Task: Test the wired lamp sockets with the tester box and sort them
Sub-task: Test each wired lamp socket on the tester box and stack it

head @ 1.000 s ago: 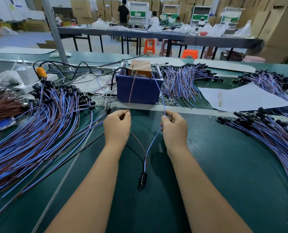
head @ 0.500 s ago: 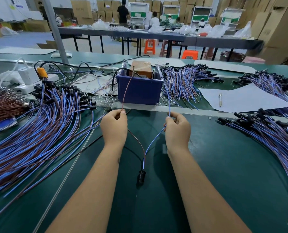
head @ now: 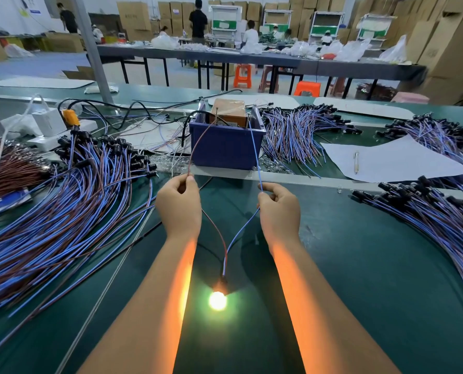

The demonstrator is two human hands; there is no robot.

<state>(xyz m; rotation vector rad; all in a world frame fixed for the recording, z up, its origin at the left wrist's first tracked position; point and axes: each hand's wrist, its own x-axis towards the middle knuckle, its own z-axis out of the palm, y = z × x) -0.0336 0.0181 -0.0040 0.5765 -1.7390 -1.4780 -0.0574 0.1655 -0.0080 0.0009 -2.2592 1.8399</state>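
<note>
The wired lamp socket [head: 222, 282] lay on the green bench [head: 360, 279] on the near side of the tester box [head: 226, 145], between the person's two forearms, and its bulb [head: 217, 300] was lit, throwing an orange glow along both arms. From the socket a brown lead [head: 191, 155] and a blue lead [head: 254, 155] ran up and away toward the tester box, one to each side of it.

By the look of it the piece would handle as something very light and limp: thin insulated wire that bends under its own weight, with a small hard black socket at the end. The leads looked the sensible place to take hold, some way back from the bare tips, since the tips must stay free to meet the contacts (and presumably carry current while the bulb glows). The bulb I judged fragile and probably warm, so best left alone.

The left hand [head: 179, 205], in front of the tester box and slightly to its left, had its fingers curled and pinched the brown lead between thumb and fingertips. The right hand [head: 279, 209], in front of the box and slightly to its right, pinched the blue lead the same way. Both lead ends reached up to the top of the box; whether they actually touched metal there was too small to tell, though the lit bulb suggested they did.

Heaps of similar sockets lay to the left [head: 63, 198] and right [head: 427, 220] of the tester box.
</note>
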